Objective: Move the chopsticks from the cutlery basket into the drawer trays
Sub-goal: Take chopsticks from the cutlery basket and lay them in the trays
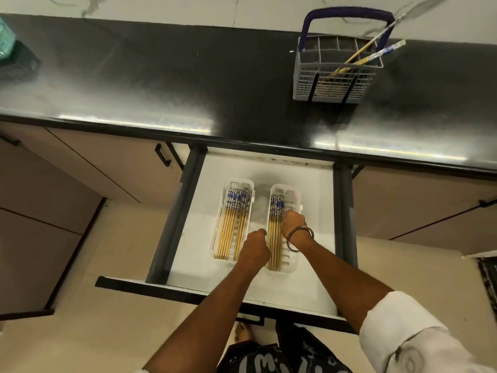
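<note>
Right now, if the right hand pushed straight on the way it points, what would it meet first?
Probably the far end wall of the right tray, since the right hand is over that tray, pointing toward the counter. Its height above the tray is unclear.

Yellow, blue-topped chopsticks (pixel 274 232) lie flat in the white trays (pixel 291 196) between both hands; two lean in the far-off cutlery basket (pixel 333 79).
</note>
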